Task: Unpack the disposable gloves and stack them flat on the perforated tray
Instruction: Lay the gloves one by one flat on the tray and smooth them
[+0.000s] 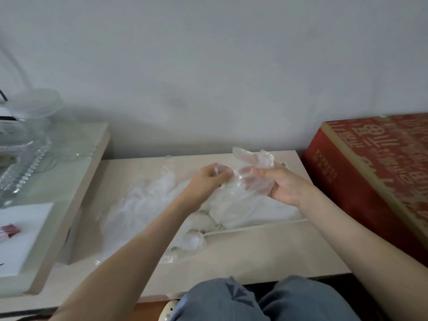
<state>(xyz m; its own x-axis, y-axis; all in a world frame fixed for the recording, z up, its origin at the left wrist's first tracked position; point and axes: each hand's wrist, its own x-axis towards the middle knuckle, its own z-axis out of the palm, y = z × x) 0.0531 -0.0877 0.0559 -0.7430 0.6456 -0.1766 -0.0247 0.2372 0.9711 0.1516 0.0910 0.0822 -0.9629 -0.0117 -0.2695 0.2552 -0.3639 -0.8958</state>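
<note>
Desk (266, 251) of pale wood carries all the work, with a big red box (370, 172) standing at its right end against the wall. On the far half of the desk lies the white tray (254, 227). Only its front rim shows clearly, and the holes are too blurred to make out. A white flat layer covers the tray under the hands, and a wider heap of thin film (143, 205) spreads to the left of it. I cannot tell whether this heap is gloves laid out or only wrapping. Some small crumpled packets (193, 240) sit at the near rim of the tray and look not yet opened.

One transparent glove (250, 167) is held in the air above the tray, between both hands. The left hand (208, 179) has its fingers (220, 176) curled narrow and pinches one edge of the film. The right hand (280, 184) lies under the other part, the fingers seen through the film, and its thumb (261, 171) presses the film onto them.

The step in hand seems to be the opening out of one glove, which is wrinkled at its far end. The next move probably needs a gentle pull apart to flatten it, then a lowering onto the layer on the tray, with the edges matched. This film is light and may cling or fold back.
</note>
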